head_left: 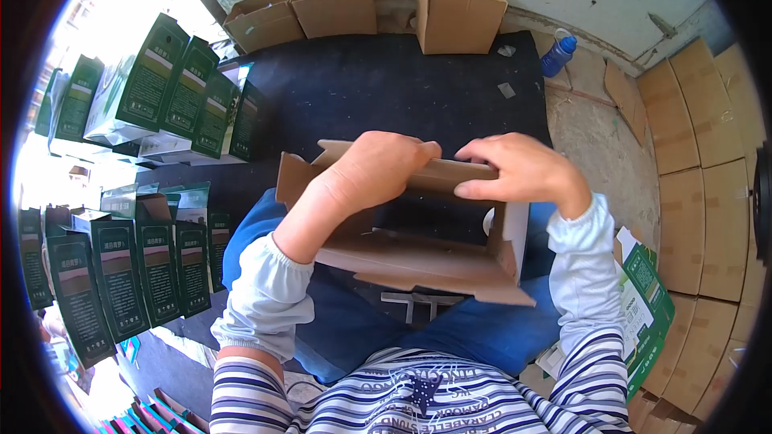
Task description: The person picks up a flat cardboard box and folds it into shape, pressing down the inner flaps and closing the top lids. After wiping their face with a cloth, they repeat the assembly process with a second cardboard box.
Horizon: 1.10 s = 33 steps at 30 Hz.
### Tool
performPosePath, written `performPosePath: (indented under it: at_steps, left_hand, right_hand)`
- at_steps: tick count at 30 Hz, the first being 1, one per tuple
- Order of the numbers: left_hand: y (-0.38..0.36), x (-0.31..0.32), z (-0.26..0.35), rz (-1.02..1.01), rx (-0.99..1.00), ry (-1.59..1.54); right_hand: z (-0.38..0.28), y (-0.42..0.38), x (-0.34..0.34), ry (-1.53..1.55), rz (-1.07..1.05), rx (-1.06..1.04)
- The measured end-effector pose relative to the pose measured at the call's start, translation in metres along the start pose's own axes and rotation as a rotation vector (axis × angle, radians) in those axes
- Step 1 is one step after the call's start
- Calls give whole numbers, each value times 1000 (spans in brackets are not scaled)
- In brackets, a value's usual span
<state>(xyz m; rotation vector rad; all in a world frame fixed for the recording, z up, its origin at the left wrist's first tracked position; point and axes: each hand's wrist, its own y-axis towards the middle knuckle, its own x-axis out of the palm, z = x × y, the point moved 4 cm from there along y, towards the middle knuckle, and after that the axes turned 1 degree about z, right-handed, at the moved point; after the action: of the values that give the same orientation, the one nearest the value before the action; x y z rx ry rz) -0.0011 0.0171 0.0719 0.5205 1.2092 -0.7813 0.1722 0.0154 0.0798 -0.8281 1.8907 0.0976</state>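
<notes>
An open cardboard box [426,261], brown on the inside, lies over my lap with its flaps spread. My left hand [376,170] is closed over the far edge of the box, its fingers curled round the cardboard. At the right part of that same edge, my right hand [523,170] holds the cardboard between thumb and fingers. Through the box's opening the dark surface below shows. A light outer face of the box is visible at its right side.
Green printed boxes [153,273] stand in rows at the left. Open brown cartons [460,20] line the far wall, with a blue bottle [558,56] nearby. Stacked cartons [679,217] rise at the right, beside flattened green cardboard [650,297]. A black mat [338,88] covers the floor.
</notes>
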Motion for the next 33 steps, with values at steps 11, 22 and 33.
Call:
performPosePath:
  at_steps: [11, 22, 33]
  left_hand:
    - [-9, -56, -11, 920, -68, 315]
    - [-21, 51, -110, 689, -530, -1056]
    - [6, 50, -52, 230, -466, -363]
  right_hand:
    - [15, 1, 22, 349, 297, 157]
    - [44, 18, 66, 585, 633, 258]
    - [93, 16, 72, 521, 808, 420]
